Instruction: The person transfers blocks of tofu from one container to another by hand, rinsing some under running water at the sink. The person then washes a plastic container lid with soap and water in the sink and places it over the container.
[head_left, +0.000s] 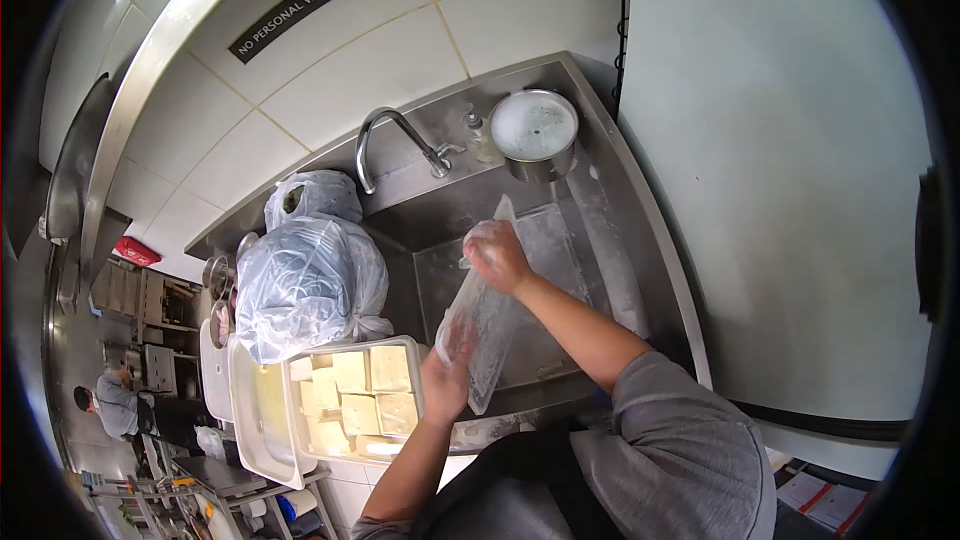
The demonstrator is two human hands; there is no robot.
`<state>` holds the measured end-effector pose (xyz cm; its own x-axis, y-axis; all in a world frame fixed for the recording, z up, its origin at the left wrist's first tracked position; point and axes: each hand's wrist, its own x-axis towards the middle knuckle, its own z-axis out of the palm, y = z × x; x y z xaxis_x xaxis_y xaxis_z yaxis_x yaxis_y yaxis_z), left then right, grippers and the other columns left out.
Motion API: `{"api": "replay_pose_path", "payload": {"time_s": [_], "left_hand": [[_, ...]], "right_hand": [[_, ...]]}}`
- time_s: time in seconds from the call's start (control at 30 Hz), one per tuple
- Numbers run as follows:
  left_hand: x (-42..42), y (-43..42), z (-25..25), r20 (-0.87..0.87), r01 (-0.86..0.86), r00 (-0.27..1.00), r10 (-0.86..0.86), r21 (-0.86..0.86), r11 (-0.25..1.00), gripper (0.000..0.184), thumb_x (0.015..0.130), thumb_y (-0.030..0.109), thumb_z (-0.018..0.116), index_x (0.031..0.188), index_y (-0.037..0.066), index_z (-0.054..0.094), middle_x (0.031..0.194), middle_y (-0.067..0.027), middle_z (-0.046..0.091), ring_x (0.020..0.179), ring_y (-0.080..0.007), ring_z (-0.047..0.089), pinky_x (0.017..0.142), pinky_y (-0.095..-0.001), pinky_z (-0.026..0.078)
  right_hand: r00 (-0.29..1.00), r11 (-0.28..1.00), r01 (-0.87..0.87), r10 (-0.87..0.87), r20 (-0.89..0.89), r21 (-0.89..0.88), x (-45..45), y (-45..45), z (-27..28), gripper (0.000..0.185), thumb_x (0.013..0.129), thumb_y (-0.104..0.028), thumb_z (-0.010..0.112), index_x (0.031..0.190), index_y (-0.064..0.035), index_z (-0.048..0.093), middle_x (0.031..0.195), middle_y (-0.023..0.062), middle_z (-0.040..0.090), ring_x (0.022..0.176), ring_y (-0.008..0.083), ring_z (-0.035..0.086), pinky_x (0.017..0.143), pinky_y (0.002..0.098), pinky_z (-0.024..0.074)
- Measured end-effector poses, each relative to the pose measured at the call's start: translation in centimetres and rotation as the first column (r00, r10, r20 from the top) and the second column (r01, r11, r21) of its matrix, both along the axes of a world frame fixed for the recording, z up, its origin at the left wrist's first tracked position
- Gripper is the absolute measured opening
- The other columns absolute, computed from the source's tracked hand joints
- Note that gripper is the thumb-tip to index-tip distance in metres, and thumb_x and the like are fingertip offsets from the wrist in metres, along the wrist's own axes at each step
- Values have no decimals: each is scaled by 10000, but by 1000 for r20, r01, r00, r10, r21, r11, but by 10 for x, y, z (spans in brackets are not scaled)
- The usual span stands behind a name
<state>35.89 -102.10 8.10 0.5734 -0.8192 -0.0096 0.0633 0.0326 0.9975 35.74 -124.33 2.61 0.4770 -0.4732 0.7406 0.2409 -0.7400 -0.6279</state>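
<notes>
Over the sink, a clear plastic lid (pixel 497 345) is tilted on edge, a flat, see-through panel that looks wet. My left hand (pixel 448 375) is closed around its near left edge. My right hand (pixel 495 255), with white suds on its fingers, is closed at the panel's far end. Whether something small is also inside the right hand's curled fingers, I cannot tell. Below both hands is the metal sink basin (pixel 400 285), with another clear flat piece (pixel 560 240) lying in it.
A curved tap (pixel 385 120), a soap pump bottle (pixel 478 140) and a foam-filled pot (pixel 535 130) stand along the back. On the left are bulging plastic bags (pixel 310 285) and a tub of pale blocks (pixel 352 370). A person (pixel 115 405) stands far off.
</notes>
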Motion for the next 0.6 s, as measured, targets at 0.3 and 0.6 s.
{"api": "replay_pose_path", "payload": {"time_s": [0.3,0.6], "left_hand": [[-16,53,-44,195,25,980,-42,87,996,534,915,44,486,1385,-57,253,1414,-184,341,1304,-248,346,1067,-346,270],[-21,-12,-36,-185,384,910,-372,31,923,827,836,-46,507,1456,86,-23,1485,-127,173,1361,-208,211,1097,-343,173]], "right_hand": [[901,740,196,123,-416,644,22,-110,-34,532,896,-457,477,799,42,634,772,229,636,750,294,636,679,404,443],[938,982,35,33,-345,187,18,-37,70,400,834,-442,558,766,-61,656,663,179,617,654,333,619,645,430,468]]}}
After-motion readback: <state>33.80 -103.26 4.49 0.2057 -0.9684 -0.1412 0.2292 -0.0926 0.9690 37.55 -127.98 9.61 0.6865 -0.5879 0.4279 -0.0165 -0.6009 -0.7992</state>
